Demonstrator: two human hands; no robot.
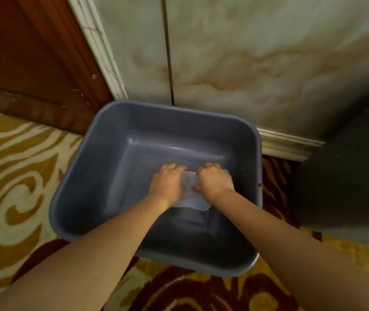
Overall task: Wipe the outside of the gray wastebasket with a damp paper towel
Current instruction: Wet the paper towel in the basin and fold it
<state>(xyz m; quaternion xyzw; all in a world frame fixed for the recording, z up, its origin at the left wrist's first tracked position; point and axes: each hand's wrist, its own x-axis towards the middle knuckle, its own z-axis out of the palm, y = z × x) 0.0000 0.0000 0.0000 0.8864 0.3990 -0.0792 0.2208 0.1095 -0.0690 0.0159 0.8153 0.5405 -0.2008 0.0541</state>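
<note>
The gray wastebasket (78,176) stands upright on the carpet in a corner, seen from above with its square mouth open toward me. Both my arms reach over its near rim. Above the opening, my left hand (166,184) and my right hand (215,180) hold a white paper towel (192,196) between them, fingers curled on its left and right edges. The towel hangs down below my hands over the basket's inside. The basket's outer walls are mostly hidden from this angle.
A marbled wall (257,63) with a white baseboard (286,147) runs behind the basket. A brown wooden door (26,63) stands at the back left. A dark block (347,176) sits to the right. Patterned gold, cream and red carpet (15,176) covers the floor.
</note>
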